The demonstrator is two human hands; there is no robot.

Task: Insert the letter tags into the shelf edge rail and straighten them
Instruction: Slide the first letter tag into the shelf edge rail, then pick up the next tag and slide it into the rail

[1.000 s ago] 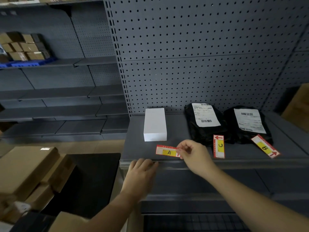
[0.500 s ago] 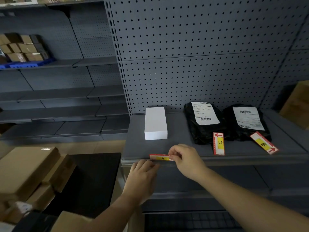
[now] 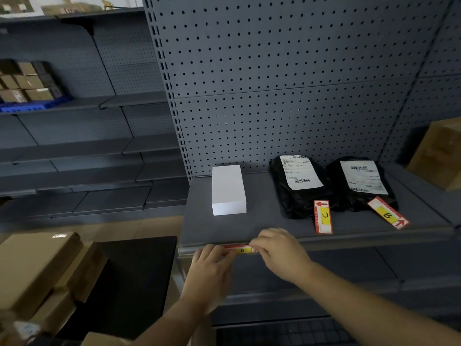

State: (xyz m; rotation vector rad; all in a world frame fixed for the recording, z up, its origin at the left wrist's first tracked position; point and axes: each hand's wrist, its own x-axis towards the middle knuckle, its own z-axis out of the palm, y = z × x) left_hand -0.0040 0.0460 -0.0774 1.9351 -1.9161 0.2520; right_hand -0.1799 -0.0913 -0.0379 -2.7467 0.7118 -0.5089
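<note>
I am looking at the dark grey metal shelf [image 3: 262, 221] with its pegboard back, and along its front the grey shelf edge rail [image 3: 349, 242] is running, where the work is happening. On the shelf the white rectangular box [image 3: 228, 189] and two black plastic parcels [image 3: 296, 188] with white shipping labels are lying, with the red-and-yellow tag marked C [image 3: 323, 217] and the one marked B [image 3: 388, 213] waiting near them. My left hand [image 3: 212, 268] and right hand [image 3: 279, 250] are coming close together at the rail, each fingers pinching one end of the red-and-yellow tag marked A [image 3: 241, 249], which is sitting at the rail face. I cannot tell if it is fully seated. I am judging that uneven pressing could bend it or leave it tilted, or it could pop out and fall.
</note>
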